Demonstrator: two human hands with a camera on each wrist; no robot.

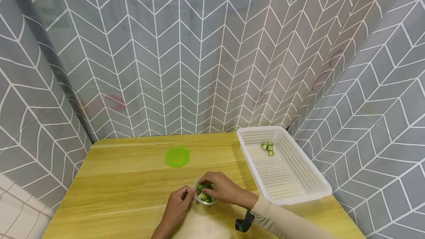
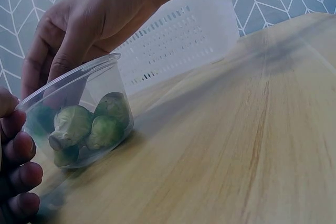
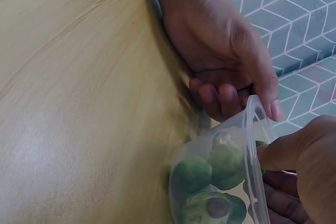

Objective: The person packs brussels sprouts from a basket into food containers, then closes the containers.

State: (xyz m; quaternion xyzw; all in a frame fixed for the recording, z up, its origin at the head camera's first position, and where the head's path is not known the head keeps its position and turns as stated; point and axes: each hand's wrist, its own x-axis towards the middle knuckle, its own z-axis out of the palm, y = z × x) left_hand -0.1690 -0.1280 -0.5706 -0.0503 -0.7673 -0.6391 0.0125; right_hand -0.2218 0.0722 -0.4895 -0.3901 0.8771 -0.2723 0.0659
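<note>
A small clear plastic tub (image 1: pixel 209 204) stands on the table with several green Brussels sprouts (image 2: pixel 107 129) inside it. My left hand (image 1: pixel 177 204) pinches the tub's rim from the left, its thumb on the edge and the other fingers curled outside. From the right, my right hand (image 1: pixel 223 188) reaches down into the tub. Its thumb and fingers are around a Brussels sprout (image 3: pixel 261 144) near the top, partly hidden by the thumb. More sprouts show through the clear wall in both wrist views.
A white slotted plastic basket (image 1: pixel 245 154) stands at the right with several Brussels sprouts (image 1: pixel 269 148) at its far end. A green round lid (image 1: pixel 177 157) lies on the wooden table (image 1: pixel 126 180) beyond the tub. Patterned curtains (image 1: pixel 186 54) enclose the table's back and sides.
</note>
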